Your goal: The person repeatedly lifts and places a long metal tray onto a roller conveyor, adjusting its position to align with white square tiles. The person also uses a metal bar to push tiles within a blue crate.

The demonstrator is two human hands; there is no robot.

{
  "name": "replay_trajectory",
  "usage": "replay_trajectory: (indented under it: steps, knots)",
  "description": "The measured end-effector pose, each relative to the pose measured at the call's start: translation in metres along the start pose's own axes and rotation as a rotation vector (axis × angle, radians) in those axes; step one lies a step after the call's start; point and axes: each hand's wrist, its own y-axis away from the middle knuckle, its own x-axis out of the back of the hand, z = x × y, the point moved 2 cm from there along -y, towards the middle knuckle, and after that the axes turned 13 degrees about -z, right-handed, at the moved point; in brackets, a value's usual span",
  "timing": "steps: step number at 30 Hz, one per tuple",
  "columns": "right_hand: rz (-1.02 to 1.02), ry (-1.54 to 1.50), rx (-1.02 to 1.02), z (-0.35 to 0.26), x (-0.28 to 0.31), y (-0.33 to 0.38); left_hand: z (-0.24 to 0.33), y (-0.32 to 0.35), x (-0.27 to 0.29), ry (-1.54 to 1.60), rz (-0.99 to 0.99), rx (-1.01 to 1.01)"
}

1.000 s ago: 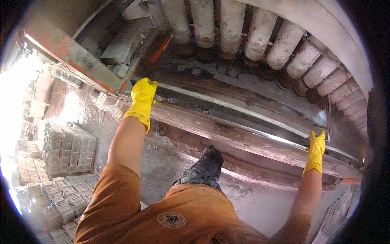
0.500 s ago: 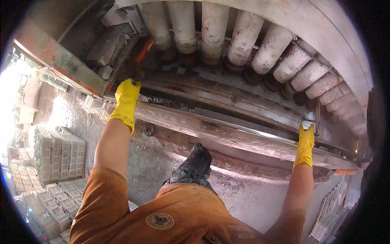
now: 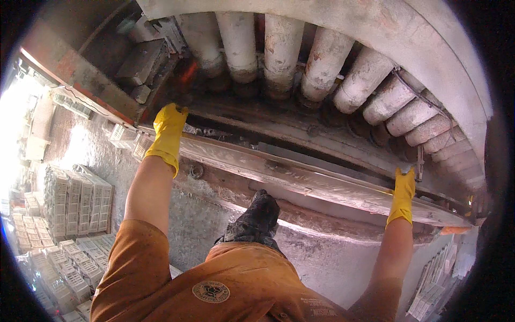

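Observation:
Both my arms stretch forward to a long metal edge rail (image 3: pixel 343 185) on the front of a large machine. My left hand (image 3: pixel 169 133), in a yellow rubber glove, is closed over the rail near its left end, fingers bent over the far side. Toward the other end, my right hand (image 3: pixel 403 192), gloved alike, has its fingers curled over the same rail; the fingertips are partly hidden. Behind the rail runs a dark, narrow gap with a long grimy inner bar (image 3: pixel 300 134) beyond it.
A row of several pale, stained cylinders (image 3: pixel 281 53) stands beyond the inner bar, under a curved pale cover (image 3: pixel 354 21). Worn blocks (image 3: pixel 142 64) lie in the left corner. Stacked white plastic crates (image 3: pixel 78 201) stand on the wet-looking floor (image 3: pixel 198 209) at left, with more slatted items (image 3: pixel 432 284) at right.
The cylinders and curved cover sit slightly lower in the picture, nearer the rail. A bright patch beside my right hand is gone. Both hands keep their places on the rail.

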Motion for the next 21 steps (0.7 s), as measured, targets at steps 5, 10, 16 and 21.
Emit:
replay_trajectory:
  steps: [5, 10, 16, 21]
  knots:
    - [-0.034, -0.110, -0.013, -0.009, 0.005, 0.003, 0.004, -0.005, 0.001, 0.010, 0.009, 0.017]
    - [-0.087, -0.172, -0.041, -0.044, 0.011, 0.024, -0.004, -0.005, -0.001, -0.019, 0.015, 0.047]
    - [-0.033, -0.017, -0.008, -0.020, 0.006, 0.024, -0.006, 0.008, 0.000, -0.005, 0.039, 0.014]
    - [0.035, 0.049, 0.030, 0.028, -0.011, -0.003, 0.001, 0.020, -0.003, -0.012, 0.043, 0.003]
